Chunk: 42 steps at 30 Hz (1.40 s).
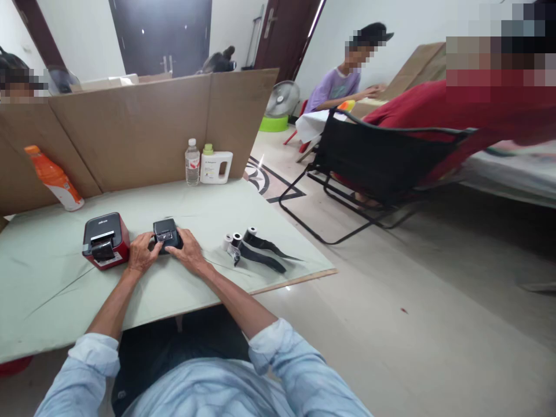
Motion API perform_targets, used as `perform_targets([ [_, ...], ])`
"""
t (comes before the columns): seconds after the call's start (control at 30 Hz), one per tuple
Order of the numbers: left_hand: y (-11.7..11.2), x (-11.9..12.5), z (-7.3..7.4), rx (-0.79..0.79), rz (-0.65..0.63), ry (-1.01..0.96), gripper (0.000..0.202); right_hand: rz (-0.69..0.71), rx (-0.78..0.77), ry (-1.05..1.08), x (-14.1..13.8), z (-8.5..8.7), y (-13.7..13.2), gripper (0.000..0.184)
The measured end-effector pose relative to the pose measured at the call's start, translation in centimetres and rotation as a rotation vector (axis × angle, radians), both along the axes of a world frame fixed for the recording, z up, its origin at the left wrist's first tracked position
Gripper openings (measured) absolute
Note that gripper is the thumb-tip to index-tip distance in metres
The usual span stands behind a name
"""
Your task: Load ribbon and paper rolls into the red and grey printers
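A small black printer (166, 233) sits on the pale green table (52, 289). My left hand (141, 252) grips its left side with curled fingers. My right hand (187, 250) wraps its right side. A red and black printer (105, 240) stands just left of my left hand. To the right of my right hand lie three small paper rolls (238, 241), two with dark strips trailing toward the table's right edge.
A cardboard screen (143, 127) walls the table's far side. An orange bottle (54, 178), a water bottle (192, 163) and a white jug (216, 167) stand by it. Right of the table: a black folding chair (373, 168), a person in red, another seated person, a fan (282, 99).
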<state>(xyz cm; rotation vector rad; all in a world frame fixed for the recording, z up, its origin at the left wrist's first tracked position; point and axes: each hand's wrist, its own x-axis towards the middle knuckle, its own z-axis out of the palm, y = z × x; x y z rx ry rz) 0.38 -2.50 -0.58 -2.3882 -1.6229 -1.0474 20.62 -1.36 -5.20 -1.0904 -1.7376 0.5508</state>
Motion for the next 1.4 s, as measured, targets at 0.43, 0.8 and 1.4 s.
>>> perform_targets([
  [0.43, -0.3, 0.2, 0.1, -0.065, 0.026, 0.092, 0.035, -0.013, 0.0, 0.027, -0.1, -0.7, 0.7, 0.075],
  [0.8, -0.1, 0.3, 0.9, -0.129, 0.011, -0.144, 0.04, -0.003, -0.011, 0.086, -0.2, -0.3, 0.3, 0.072],
  [1.4, 5.9, -0.8, 2.6, -0.298, -0.257, -0.169, 0.043, -0.021, -0.039, 0.088, -0.4, -0.2, 0.5, 0.067],
])
